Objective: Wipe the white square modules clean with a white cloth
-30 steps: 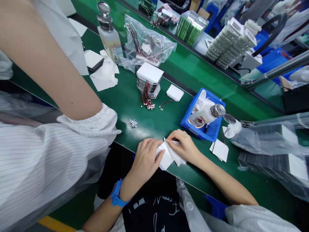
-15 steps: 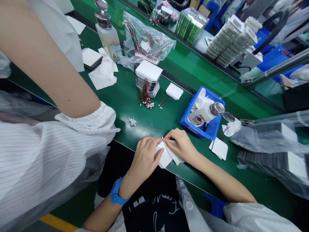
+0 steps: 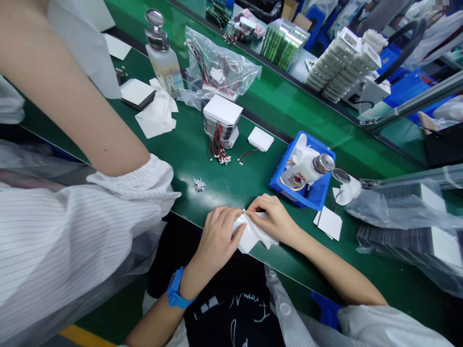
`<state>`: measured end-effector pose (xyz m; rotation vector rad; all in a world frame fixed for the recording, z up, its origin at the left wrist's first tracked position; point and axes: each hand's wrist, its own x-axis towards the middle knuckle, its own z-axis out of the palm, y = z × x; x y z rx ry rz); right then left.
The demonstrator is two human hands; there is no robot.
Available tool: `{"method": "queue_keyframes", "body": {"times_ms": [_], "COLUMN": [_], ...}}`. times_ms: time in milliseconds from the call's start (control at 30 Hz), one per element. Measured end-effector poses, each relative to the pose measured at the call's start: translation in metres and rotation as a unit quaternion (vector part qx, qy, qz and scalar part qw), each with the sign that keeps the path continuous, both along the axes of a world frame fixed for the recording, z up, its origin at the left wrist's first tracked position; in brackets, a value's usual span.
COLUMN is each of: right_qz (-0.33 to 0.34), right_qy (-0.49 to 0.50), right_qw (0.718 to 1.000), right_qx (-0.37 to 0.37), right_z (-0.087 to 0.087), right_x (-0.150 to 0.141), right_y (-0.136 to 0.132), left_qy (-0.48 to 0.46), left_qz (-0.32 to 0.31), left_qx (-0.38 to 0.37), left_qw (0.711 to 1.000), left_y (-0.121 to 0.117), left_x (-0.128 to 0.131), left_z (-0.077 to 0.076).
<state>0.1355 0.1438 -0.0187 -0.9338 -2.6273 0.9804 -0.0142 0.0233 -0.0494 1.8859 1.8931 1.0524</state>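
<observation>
My left hand (image 3: 220, 236), with a blue watch at its wrist, is closed on a flat white panel (image 3: 248, 241) at the table's near edge. Pressed against the panel's far end, my right hand (image 3: 272, 219) pinches a crumpled white cloth (image 3: 266, 237). The fingertips of both hands nearly meet and hide what lies between them. Beyond them is a small heap of tiny white pieces (image 3: 199, 185). Farther back stand a stack of white panels (image 3: 223, 112) with red and black wires and a single wired panel (image 3: 261, 139).
A blue bin (image 3: 294, 196) holding a pump bottle (image 3: 302, 174) stands right of my hands, with loose white panels (image 3: 330, 223) nearby. At left, a co-worker's arm (image 3: 83, 96) reaches over the green table. A second pump bottle (image 3: 164, 67) and a clear bag (image 3: 238, 67) stand behind.
The cloth under my right hand has shifted and bunched slightly. Both hands keep nearly the same place; the whole view has moved a little.
</observation>
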Motion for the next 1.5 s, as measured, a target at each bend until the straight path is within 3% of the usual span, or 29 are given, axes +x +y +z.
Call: {"method": "queue_keyframes", "body": {"times_ms": [167, 333, 433, 633, 833, 1500], "right_qz": [-0.029, -0.06, -0.052, -0.012, 0.026, -0.027], "right_qy": [0.002, 0.049, 0.038, 0.029, 0.005, 0.013], "right_qw": [0.999, 0.993, 0.992, 0.999, 0.999, 0.999], "right_qx": [0.022, -0.093, -0.111, -0.029, 0.024, 0.038], "right_z": [-0.002, 0.011, 0.015, 0.003, 0.001, -0.001], "right_x": [-0.001, 0.012, 0.024, 0.034, 0.034, 0.034], "right_y": [0.003, 0.015, 0.011, -0.011, -0.017, -0.018], "left_qy": [0.009, 0.033, 0.048, 0.051, 0.05, 0.049], "left_qz": [0.0, 0.023, 0.057, 0.069, 0.077, 0.081], "left_qx": [0.004, 0.019, 0.036, 0.071, 0.075, 0.068], "left_qw": [1.0, 0.999, 0.997, 0.994, 0.993, 0.993], "left_y": [0.0, -0.004, -0.006, -0.009, -0.01, -0.011], "left_x": [0.0, -0.002, -0.005, -0.005, -0.004, -0.004], "left_z": [0.0, 0.001, -0.001, -0.01, -0.012, -0.011]}}
